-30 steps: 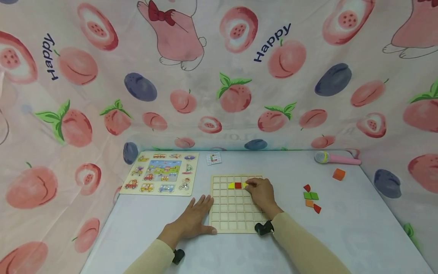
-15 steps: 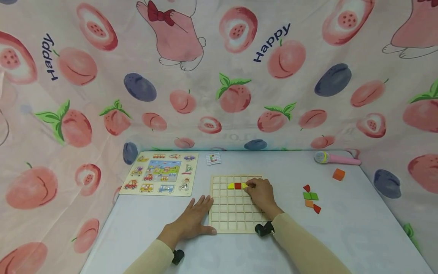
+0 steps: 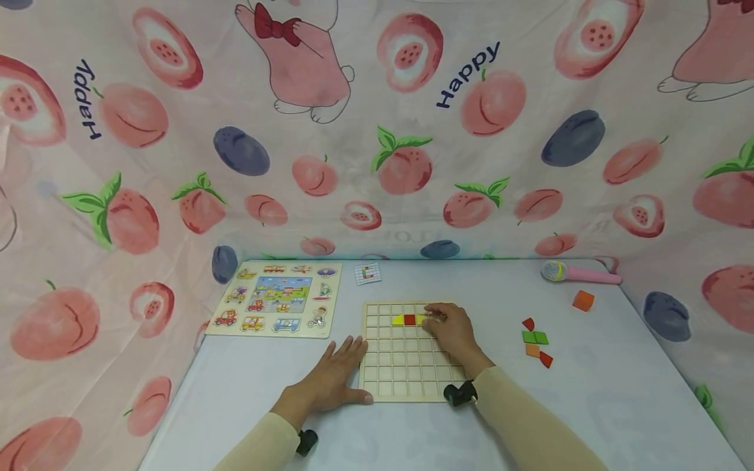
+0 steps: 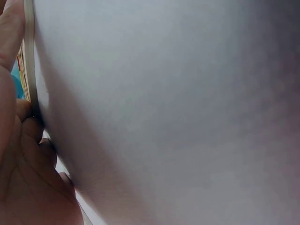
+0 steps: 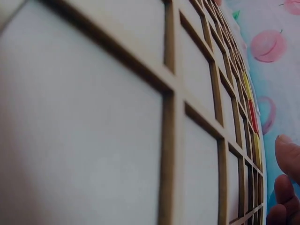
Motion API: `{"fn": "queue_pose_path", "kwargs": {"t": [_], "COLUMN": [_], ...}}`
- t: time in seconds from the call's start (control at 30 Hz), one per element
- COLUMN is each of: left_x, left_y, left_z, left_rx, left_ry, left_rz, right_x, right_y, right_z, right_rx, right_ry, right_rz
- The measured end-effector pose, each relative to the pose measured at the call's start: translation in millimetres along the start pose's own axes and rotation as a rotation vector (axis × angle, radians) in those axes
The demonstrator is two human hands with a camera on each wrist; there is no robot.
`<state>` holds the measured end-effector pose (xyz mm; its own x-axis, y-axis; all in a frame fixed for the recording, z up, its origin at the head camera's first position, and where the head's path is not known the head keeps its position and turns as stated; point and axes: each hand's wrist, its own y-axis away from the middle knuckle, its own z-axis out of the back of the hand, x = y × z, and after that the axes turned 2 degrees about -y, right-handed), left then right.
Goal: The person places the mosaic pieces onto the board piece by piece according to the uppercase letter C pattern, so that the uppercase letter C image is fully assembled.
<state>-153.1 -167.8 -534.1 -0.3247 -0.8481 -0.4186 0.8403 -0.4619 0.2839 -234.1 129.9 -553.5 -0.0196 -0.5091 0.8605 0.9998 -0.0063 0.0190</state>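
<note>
A wooden grid board (image 3: 399, 359) lies on the table. In one of its upper rows sit a yellow piece (image 3: 398, 320), a red square (image 3: 410, 320) and a second yellow piece (image 3: 420, 320), side by side. My right hand (image 3: 455, 332) is over the board's upper right, fingertips beside that second yellow piece. The right wrist view shows thumb and fingers apart, with nothing visible between them; the yellow piece (image 5: 257, 149) lies in its cell. My left hand (image 3: 330, 379) rests with spread fingers against the board's left edge, thumb at the lower corner.
Several loose red, green and orange pieces (image 3: 535, 337) lie right of the board. Behind them are an orange block (image 3: 583, 300) and a pink toy microphone (image 3: 583, 271). A vehicle picture puzzle (image 3: 294, 327) lies at the back left, beside a small pattern card (image 3: 368, 273).
My right thumb and fingers have parted at the second yellow piece, which stays in the row. That hand and wrist have shifted slightly right. The left hand stays put.
</note>
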Motion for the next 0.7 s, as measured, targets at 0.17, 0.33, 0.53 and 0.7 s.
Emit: {"fn": "queue_pose_path", "kwargs": {"t": [0.17, 0.33, 0.53, 0.7], "left_x": [-1.2, -1.8, -1.6, -0.5], "left_y": [0.0, 0.6, 0.3, -0.3], "left_z": [0.9, 1.0, -0.2, -1.5], "left_rx": [-0.001, 0.002, 0.001, -0.002], "left_ry": [0.004, 0.010, 0.002, -0.006], "left_rz": [0.002, 0.005, 0.005, 0.004], "right_x": [1.6, 3.7, 6.6, 8.8], "right_y": [-0.1, 0.7, 1.4, 5.8], "right_z": [2.9, 6.5, 12.4, 16.9], "right_rx": [0.002, 0.002, 0.014, 0.010], "right_ry": [-0.030, -0.043, -0.052, -0.068], "right_rz": [0.003, 0.007, 0.001, -0.004]}}
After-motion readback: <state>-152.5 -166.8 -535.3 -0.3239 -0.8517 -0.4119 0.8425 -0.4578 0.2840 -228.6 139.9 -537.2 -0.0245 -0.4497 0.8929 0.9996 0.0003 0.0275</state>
